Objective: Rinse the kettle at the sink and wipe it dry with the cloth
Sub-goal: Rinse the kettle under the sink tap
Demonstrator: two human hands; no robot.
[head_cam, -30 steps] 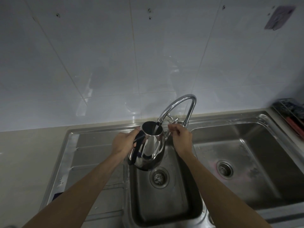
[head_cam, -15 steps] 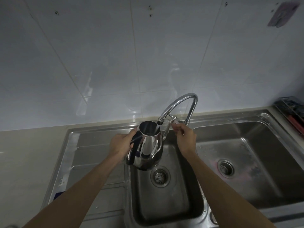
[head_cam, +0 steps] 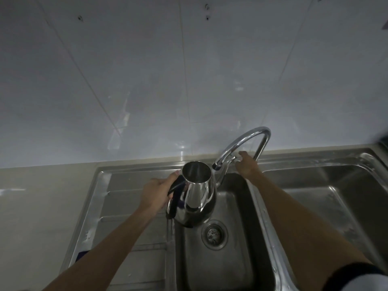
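A shiny steel kettle (head_cam: 197, 198) with a dark handle and an open top hangs upright over the left edge of the small middle basin (head_cam: 220, 265). My left hand (head_cam: 156, 194) grips its handle. The kettle's mouth sits just left of and below the spout of the curved chrome tap (head_cam: 247, 137). My right hand (head_cam: 246, 166) reaches behind the spout, its fingertips around the small tap lever (head_cam: 232, 159). No water stream is visible. No cloth is in view.
The steel sink has a ribbed drainboard (head_cam: 130, 198) on the left, a strainer drain (head_cam: 214, 234) in the middle basin and a larger basin (head_cam: 325, 196) on the right. Beige counter (head_cam: 42, 196) lies left, with white wall tiles behind.
My right hand has stretched farther back at the tap lever, with its fingers more spread. The kettle has shifted slightly left of the spout. The view has tilted left.
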